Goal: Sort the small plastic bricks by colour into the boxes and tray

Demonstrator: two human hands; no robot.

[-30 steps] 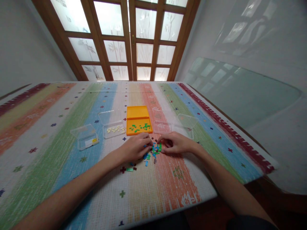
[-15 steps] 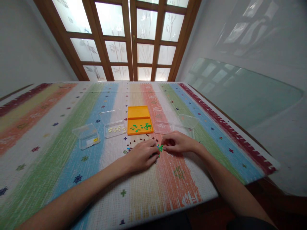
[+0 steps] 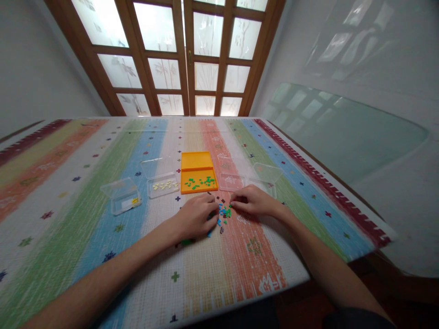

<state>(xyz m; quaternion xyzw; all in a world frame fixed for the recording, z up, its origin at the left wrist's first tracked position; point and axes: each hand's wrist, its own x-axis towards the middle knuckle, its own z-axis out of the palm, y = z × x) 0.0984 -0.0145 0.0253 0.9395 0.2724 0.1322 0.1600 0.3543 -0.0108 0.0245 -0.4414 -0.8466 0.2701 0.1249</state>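
- In the head view, a loose pile of small bricks [image 3: 225, 213], blue, green and dark brown, lies on the table [image 3: 206, 283] between the two hands, close to the person, probably so that both can reach it.
- The left hand [image 3: 197, 215] rests at the pile's left edge with fingers curled inward and down; whether they grasp a brick is hidden. This bent pose seems suited to gathering or steadying bricks.
- The right hand [image 3: 252, 201] is at the pile's right edge, thumb and forefinger brought close together beside a green brick; I cannot tell whether they pinch it. Such small bricks seem to call for fingertips rather than the palm.
- A green piece [image 3: 187, 241] shows partly from under the left wrist, apart from the pile.
- Just beyond the pile, the orange box [image 3: 197, 161] lies with its lid folded to the far side, which leaves the green pieces [image 3: 207, 181] in its near half easy to reach.
- To its left, one clear box [image 3: 163, 195] has cream pieces [image 3: 165, 185]; farther left, another contains yellow pieces [image 3: 136, 201]. Different colours in different boxes suggest keeping them separate.
- To the right, more clear containers [image 3: 267, 172] stand near the right hand, perhaps for a short reach.
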